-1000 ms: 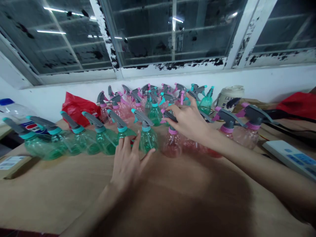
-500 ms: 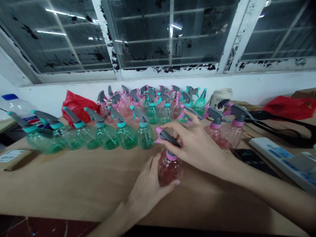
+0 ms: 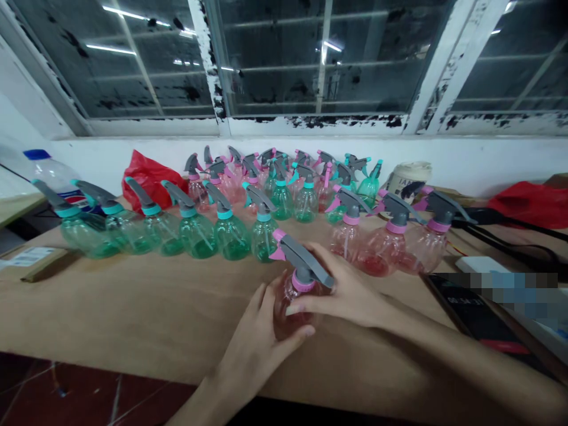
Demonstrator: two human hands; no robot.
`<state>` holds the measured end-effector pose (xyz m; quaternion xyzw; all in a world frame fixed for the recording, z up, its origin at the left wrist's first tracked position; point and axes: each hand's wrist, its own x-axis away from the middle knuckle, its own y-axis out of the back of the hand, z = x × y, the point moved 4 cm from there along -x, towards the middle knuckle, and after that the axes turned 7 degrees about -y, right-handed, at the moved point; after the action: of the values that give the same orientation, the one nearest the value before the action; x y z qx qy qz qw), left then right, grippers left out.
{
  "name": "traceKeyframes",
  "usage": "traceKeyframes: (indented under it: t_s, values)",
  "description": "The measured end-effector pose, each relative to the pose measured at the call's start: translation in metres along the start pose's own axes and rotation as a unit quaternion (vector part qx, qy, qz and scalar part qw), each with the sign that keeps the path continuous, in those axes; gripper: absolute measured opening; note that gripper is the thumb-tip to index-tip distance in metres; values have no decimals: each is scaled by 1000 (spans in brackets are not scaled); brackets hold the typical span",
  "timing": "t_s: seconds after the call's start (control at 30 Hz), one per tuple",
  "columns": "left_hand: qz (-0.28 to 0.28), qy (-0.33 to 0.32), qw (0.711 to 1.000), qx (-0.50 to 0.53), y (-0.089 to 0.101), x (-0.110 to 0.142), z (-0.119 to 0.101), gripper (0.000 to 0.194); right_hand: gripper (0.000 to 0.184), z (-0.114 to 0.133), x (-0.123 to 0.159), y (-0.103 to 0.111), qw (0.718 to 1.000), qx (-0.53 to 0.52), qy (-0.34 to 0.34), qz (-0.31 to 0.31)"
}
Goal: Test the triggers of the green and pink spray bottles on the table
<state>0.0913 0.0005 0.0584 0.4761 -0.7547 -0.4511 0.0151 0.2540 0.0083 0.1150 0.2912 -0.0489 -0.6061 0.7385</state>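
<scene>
A pink spray bottle (image 3: 303,284) with a grey and pink trigger head stands between my hands at the near side of the table. My left hand (image 3: 260,337) wraps round the left and front of its body, thumb low on the bottle. From the right, my right hand (image 3: 344,296) grips the upper body just under the collar; its fingers behind the bottle are partly hidden. Just beyond, a row of green spray bottles (image 3: 231,236) stretches to the left. Several pink spray bottles (image 3: 382,251) stand to the right of my hands.
More green and pink spray bottles (image 3: 306,201) crowd along the wall. A red plastic bag (image 3: 153,183) and a blue-capped bottle (image 3: 48,171) are at left, with a flat cardboard box (image 3: 44,263). At right lie a phone (image 3: 470,313), a power strip (image 3: 483,266) and black straps (image 3: 510,236).
My right hand has moved from the trigger head down to the bottle's body. The trigger head now shows fully. The view has shifted slightly.
</scene>
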Motion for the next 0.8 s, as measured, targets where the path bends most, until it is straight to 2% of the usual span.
traceKeyframes:
  t_s: [0.27,0.4,0.5,0.63,0.73,0.8]
  values:
    - [2,-9,1000,-25,-11,0,-15,69,26,6,-8,-10,994,-90,9,-55]
    - [30,-17,998,-53,-7,6,-10,78,19,6,-10,-11,994,-92,9,-63]
    - [60,-30,993,-98,2,15,5,77,19,0,-12,-11,993,-98,11,-59]
    - [35,-31,981,-188,18,27,40,61,14,-3,-16,-9,994,-84,25,-62]
    - [26,-19,968,-250,22,33,64,59,15,-3,-21,-11,996,-65,22,-60]
    - [26,-23,960,-277,21,35,71,58,17,-3,-24,-15,997,-55,24,-56]
